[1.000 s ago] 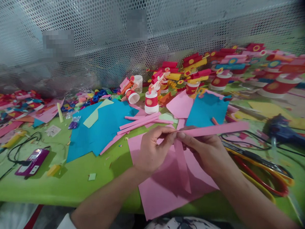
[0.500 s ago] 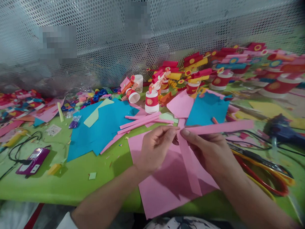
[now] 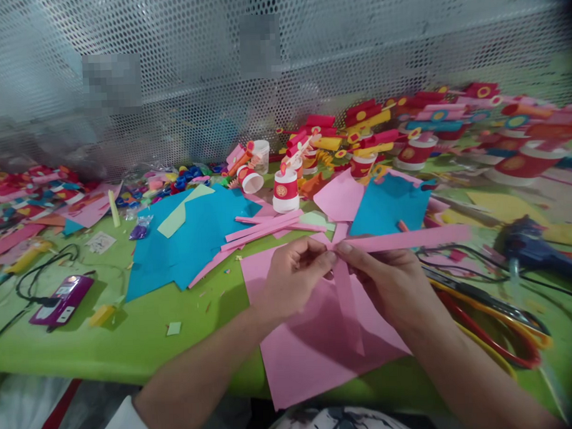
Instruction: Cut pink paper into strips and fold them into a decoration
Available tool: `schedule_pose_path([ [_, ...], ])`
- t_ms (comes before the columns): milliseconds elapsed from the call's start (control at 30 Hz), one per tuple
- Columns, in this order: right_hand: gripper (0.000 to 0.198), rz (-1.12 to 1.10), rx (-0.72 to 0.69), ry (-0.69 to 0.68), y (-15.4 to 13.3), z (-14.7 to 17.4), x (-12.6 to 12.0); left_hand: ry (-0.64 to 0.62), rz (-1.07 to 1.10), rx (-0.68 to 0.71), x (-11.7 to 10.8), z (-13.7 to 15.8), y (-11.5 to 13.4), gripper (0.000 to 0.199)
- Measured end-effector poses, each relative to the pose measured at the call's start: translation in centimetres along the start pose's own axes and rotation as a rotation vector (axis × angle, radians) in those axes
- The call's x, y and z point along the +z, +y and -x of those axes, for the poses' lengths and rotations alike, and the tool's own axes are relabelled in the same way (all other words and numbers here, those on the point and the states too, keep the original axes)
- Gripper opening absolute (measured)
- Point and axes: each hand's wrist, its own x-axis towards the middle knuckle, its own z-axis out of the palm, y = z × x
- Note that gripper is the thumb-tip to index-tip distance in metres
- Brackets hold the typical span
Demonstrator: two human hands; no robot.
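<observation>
We see both hands drawn in close to each other at the middle of the view, thumbs nearly meeting, working on a pair of crossed pink strips (image 3: 343,281). The left hand (image 3: 288,280) curls its fingers inward and pinches at the crossing from its 8 o'clock side, thumb tip on top. The right hand (image 3: 394,279) pinches from the 4 o'clock side, its thumb laid over the crossing and its fingers tucked beneath; we cannot tell which strip each hidden fingertip presses. The strips lie between the two sets of fingertips, above a pink sheet (image 3: 295,364). From the crossing, we see the longer visible arm (image 3: 422,237) run out toward 3 o'clock, over the right hand's knuckles, its long axis nearly level across the view. The other arm (image 3: 350,325) hangs toward 6 o'clock, leaning slightly to 5, and narrows to a pointed end over the sheet. A short pink piece (image 3: 341,229) shows toward 12 o'clock, but we cannot tell whether it belongs to that same strip. Near the right hand, toward 4 o'clock, we find scissors (image 3: 501,341).
</observation>
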Motion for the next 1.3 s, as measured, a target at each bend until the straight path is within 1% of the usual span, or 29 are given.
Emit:
schedule_pose_path([
  [133,0.016,0.002,0.047,-0.082,0.1,-0.1,-0.1,0.056,0.002,-0.028,-0.1,-0.1,0.1,0.023],
  [367,0.018,-0.022,0.045,-0.031,-0.4,0.0,0.3,0.024,-0.15,0.01,0.1,0.4,0.2,0.017],
  [467,0.019,-0.015,0.048,-0.007,-0.6,0.1,0.4,0.011,-0.15,0.009,0.1,0.5,0.3,0.013],
  [567,0.017,-0.042,0.072,-0.063,-0.5,0.2,0.3,-0.025,-0.085,-0.011,0.0,0.3,0.5,0.014],
  [667,0.016,-0.049,0.119,-0.123,-0.4,0.3,0.2,-0.039,-0.093,-0.021,-0.2,0.2,0.5,0.023],
  [833,0.023,-0.074,0.177,-0.064,-0.7,0.3,0.5,0.017,-0.324,0.052,-0.1,0.5,0.3,0.024],
  [967,0.026,-0.077,0.25,-0.084,-1.1,0.3,0.7,0.071,-0.325,0.076,0.0,0.5,0.2,0.026],
  [1100,0.026,-0.046,0.217,-0.074,-0.9,0.2,0.5,0.112,-0.328,0.107,-0.2,0.4,0.3,0.028],
  [1167,0.026,-0.026,0.212,-0.063,-0.8,0.1,0.3,0.091,-0.328,0.096,-0.3,0.3,0.4,0.027],
  [1300,0.03,0.013,0.226,-0.062,-0.8,-0.1,0.0,0.031,-0.309,0.014,-0.5,0.1,0.9,0.024],
])
